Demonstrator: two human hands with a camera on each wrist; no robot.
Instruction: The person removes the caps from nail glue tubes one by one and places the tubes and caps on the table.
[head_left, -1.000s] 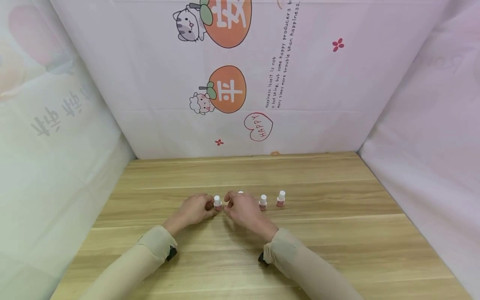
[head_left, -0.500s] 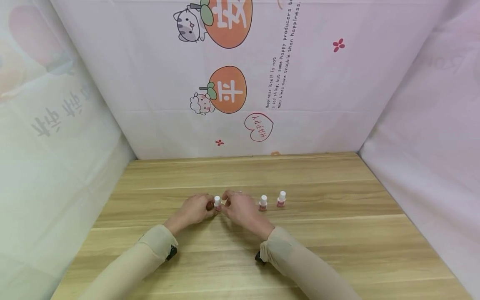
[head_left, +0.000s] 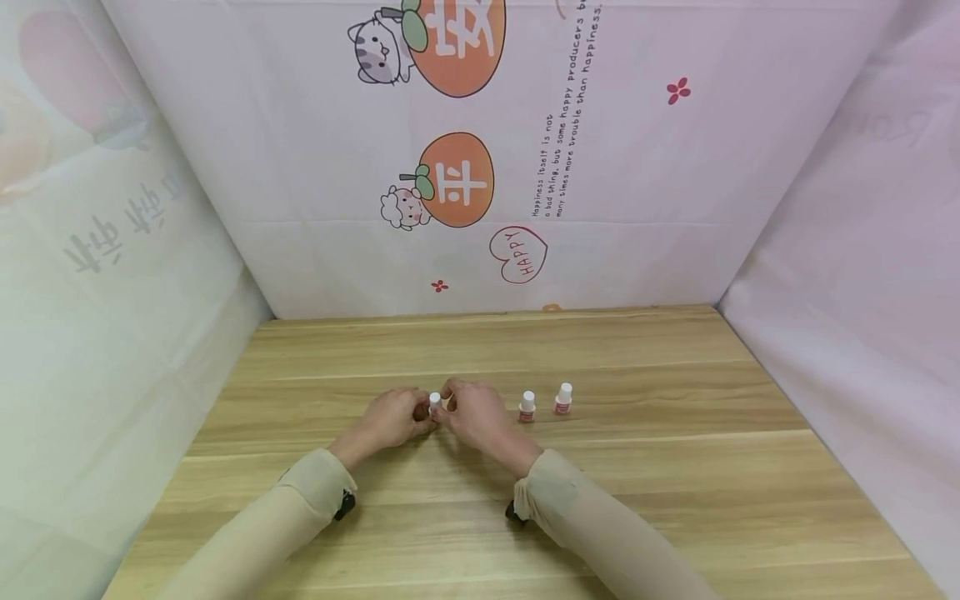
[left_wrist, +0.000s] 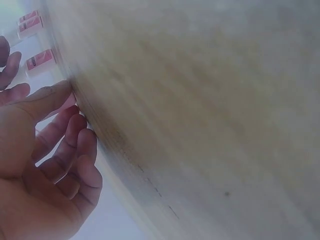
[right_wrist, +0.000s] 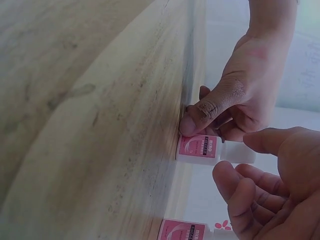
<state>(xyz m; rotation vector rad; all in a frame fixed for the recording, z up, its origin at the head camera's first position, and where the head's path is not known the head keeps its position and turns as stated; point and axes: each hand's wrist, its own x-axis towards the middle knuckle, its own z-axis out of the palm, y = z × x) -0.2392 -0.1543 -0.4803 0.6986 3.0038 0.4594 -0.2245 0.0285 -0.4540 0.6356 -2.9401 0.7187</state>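
A small white nail glue bottle [right_wrist: 197, 149] with a pink label stands upright on the table, its white cap [head_left: 435, 400] on top. My left hand [head_left: 391, 418] grips it low on the body between thumb and fingers. Close on the other side is my right hand [head_left: 480, 414]. Its thumb overlaps the cap in the right wrist view, while the index finger [right_wrist: 226, 176] is bent and apart from the cap. Another nail glue bottle [right_wrist: 182, 230] stands beside the right hand, which hides it in the head view.
Two more such bottles, a nearer one [head_left: 527, 407] and one farther right [head_left: 563, 399], stand upright to the right of my hands. The wooden table [head_left: 660, 475] meets printed white cloth [head_left: 622, 258] at the back and on both sides.
My right hand has shifted left up to the gripped bottle, its thumb now overlapping it. The second bottle's cap has disappeared behind that hand. The left hand keeps its hold.
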